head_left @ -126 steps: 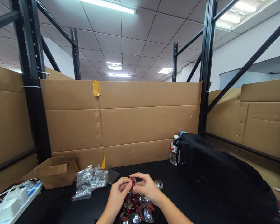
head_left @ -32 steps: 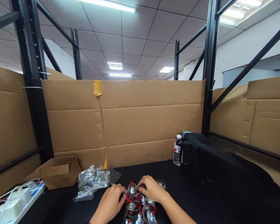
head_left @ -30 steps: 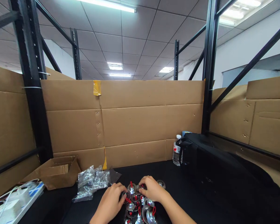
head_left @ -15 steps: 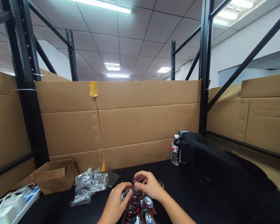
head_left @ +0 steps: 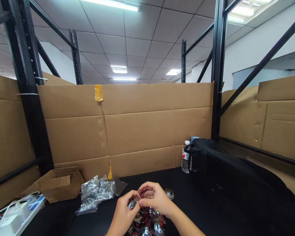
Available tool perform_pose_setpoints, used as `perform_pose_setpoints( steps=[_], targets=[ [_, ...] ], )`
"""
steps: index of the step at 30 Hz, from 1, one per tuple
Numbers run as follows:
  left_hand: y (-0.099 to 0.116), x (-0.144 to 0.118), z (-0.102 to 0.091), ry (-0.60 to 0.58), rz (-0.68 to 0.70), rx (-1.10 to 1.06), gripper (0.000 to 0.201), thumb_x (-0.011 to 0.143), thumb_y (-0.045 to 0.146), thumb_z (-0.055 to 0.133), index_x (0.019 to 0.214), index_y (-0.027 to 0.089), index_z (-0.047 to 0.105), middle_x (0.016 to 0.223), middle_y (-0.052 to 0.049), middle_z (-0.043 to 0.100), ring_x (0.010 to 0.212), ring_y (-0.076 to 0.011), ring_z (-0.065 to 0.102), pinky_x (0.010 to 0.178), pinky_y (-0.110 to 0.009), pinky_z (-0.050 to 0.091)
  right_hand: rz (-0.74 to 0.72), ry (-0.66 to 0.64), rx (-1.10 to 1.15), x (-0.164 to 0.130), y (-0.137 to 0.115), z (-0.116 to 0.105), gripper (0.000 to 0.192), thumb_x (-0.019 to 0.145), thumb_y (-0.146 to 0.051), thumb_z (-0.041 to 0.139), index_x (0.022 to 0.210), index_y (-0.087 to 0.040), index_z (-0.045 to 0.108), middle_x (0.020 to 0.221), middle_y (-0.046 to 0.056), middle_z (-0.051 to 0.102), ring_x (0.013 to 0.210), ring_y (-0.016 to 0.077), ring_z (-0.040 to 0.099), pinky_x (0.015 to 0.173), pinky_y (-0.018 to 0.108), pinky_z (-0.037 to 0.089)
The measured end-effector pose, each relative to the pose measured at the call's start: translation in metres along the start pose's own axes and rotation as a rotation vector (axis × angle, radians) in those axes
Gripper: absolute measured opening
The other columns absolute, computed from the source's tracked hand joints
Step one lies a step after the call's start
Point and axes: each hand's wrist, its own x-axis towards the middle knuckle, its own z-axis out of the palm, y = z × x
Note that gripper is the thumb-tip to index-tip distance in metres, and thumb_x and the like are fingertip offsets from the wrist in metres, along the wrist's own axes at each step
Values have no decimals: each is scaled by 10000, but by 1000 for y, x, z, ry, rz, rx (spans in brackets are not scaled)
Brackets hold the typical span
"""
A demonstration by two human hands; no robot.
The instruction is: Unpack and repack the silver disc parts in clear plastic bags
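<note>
- Low at the bottom edge of the view, on the black tabletop (head_left: pixel 186 203): left hand (head_left: pixel 124 214) and right hand (head_left: pixel 156 200) brought together, fingertips touching.
- Left hand curled, thumb and forefinger pinched on a small silver disc (head_left: pixel 132 205).
- Right hand curled too, fingertips closed on a red loop (head_left: pixel 142 194) just above that disc; cannot tell whether loop and disc are joined.
- Beneath both hands, close to the wrists: pile of silver discs with red loops (head_left: pixel 147 226), partly cut off by the frame edge.
- Just right of the right hand, lying apart from the pile: single silver disc (head_left: pixel 169 193).
- Left of the hands: crumpled clear plastic bags (head_left: pixel 95 193), then an open cardboard box (head_left: pixel 57 183), then a white power strip (head_left: pixel 7 219) at the far left corner.
- Right of the hands: large black bag (head_left: pixel 236 183), with a water bottle (head_left: pixel 185 160) standing against its near end.
- Behind everything: cardboard wall (head_left: pixel 137 131) between black rack posts (head_left: pixel 216 68).
</note>
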Motion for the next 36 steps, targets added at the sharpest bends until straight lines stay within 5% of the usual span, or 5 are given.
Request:
perform_pose_setpoints(
  steps=[14,22,26,29,36],
  targets=[
    [-20,6,8,-9,-158,-301,241,755,385,726,779,155,656,740,-40,694,701,-174,647,658,-239,500,20,-24,6,-4,-4,3,479,586,-361,939,975,-174,732,928,36,721,797,165,690,749,291,542],
    [-8,9,-16,-114,-246,19,124,706,230,635,725,152,729,643,-27,719,621,-179,662,599,-233,453,-2,21,-244,-2,-11,0,417,658,-372,869,1013,-195,739,919,46,740,852,206,696,745,305,544],
    [-19,11,-38,-116,-228,344,183,694,143,548,703,166,729,637,-13,717,638,-171,667,614,-234,406,-74,145,-741,-4,-22,-37,361,672,-255,825,1023,-244,742,984,32,747,900,208,672,797,297,498],
    [-38,10,-46,-168,-238,438,202,709,126,527,721,163,726,680,-24,730,676,-173,676,626,-235,393,116,206,-1053,-9,-23,-81,390,611,-198,841,989,-241,754,987,43,750,935,237,669,805,300,471],
    [-47,5,-41,-236,-198,510,223,768,121,528,839,179,731,856,-54,734,843,-204,679,732,-267,446,325,165,-1066,-15,-1,-133,452,452,-117,898,882,-213,795,926,46,772,894,232,688,749,257,468]
  ],
)
